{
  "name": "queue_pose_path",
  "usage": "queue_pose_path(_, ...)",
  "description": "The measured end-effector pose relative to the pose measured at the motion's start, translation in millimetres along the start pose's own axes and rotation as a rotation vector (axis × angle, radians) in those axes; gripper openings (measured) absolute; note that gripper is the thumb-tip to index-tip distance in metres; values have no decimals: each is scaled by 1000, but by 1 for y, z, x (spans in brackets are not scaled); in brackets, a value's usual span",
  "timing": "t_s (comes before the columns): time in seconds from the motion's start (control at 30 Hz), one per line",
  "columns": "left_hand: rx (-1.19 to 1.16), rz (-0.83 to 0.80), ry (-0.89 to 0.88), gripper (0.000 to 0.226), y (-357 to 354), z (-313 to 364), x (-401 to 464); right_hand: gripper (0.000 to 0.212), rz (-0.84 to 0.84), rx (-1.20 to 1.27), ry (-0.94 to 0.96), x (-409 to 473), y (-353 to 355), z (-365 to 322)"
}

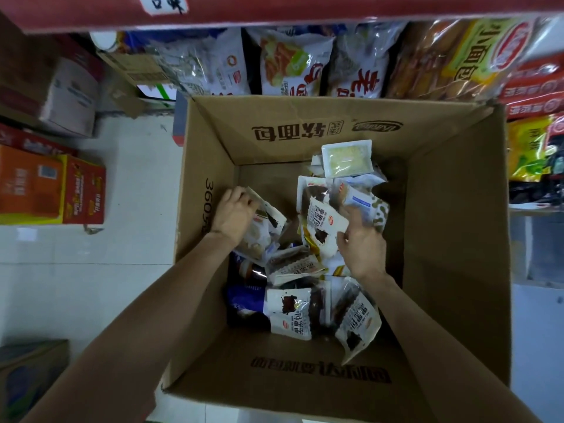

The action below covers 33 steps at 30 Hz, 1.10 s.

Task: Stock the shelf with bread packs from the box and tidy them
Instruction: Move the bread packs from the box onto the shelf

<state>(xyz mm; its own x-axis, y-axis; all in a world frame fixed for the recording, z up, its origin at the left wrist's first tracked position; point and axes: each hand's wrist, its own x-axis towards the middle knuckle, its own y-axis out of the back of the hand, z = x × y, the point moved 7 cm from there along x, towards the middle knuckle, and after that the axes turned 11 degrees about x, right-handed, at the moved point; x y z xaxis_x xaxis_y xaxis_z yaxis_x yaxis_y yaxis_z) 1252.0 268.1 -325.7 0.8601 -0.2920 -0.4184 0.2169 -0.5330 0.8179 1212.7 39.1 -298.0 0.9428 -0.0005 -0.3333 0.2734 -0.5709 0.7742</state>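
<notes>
Head view, straight down into a big open cardboard box (210, 166) on the pale tiled floor (91, 270), flaps standing up on all sides, dark printed lettering on the far and near walls. Both bare forearms down inside. Left hand (233, 213) near the box's left wall, fingers curled over the top edge of a white bread pack (262, 232) with a dark patch, gripping it at its upper corner. Right hand (361, 244) toward the middle right, thumb and fingers pinching the lower edge of another white pack with dark print (325, 222), that one tilted and lying on the heap. Loose bread packs everywhere across the box bottom: a pale yellow-green flat pack (348, 158) at the far end, a blue-and-white one (361, 201) just beside the right hand's fingertips, two more white-and-brown packs (293, 314) nearest the camera, a dark blue pack (245, 300) against the left wall under the left forearm. Beyond the box, a shelf (274, 13) with a red front edge, and beneath it a row of larger bread bags (293, 65) standing side by side, touching one another, a yellow-labelled bag (482, 50) at the right end. Off to the left, an orange and red carton (52, 190) on the floor, more cartons (70, 96) behind it.
</notes>
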Motion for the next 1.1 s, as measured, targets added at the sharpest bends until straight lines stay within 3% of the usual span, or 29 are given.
queue_pose_path(0.07, -32, 68, -23, 29, 9, -5, -6, 4, 89, 101, -127, -1, 14, 6)
queue_pose_path(0.13, -110, 144, -84, 18, 26, -9, -16, 17, 204, 203, -140, -4, 31, 6)
queue_pose_path(0.17, -149, 197, -113, 14, 37, -11, -21, 14, 233, 235, -134, -7, 40, 4)
queue_pose_path(0.27, -306, 290, -151, 19, 71, -21, -40, 25, 260, 175, -37, -13, 68, -8)
queue_pose_path(0.37, -572, 306, -36, 20, 108, -39, -58, 25, 271, 179, 55, -21, 107, -19)
queue_pose_path(0.53, -899, 276, 206, 28, 162, -69, -72, 22, 384, 477, 33, -37, 198, -30)
queue_pose_path(0.63, -1199, 263, 263, 21, 193, -77, -78, 25, 286, 707, -39, -44, 241, -35)
queue_pose_path(0.8, -1328, 334, 253, 16, 257, -90, -86, 32, 54, 904, -22, -59, 299, -50)
queue_pose_path(0.87, -1335, 351, 230, 16, 285, -95, -87, 28, -24, 874, 56, -65, 321, -60)
queue_pose_path(0.93, -1302, 358, 171, 11, 314, -98, -88, 26, -7, 680, 177, -69, 347, -74)
queue_pose_path(1.1, -1056, 363, -65, 20, 388, -95, -89, 13, 436, 103, 371, -70, 424, -104)
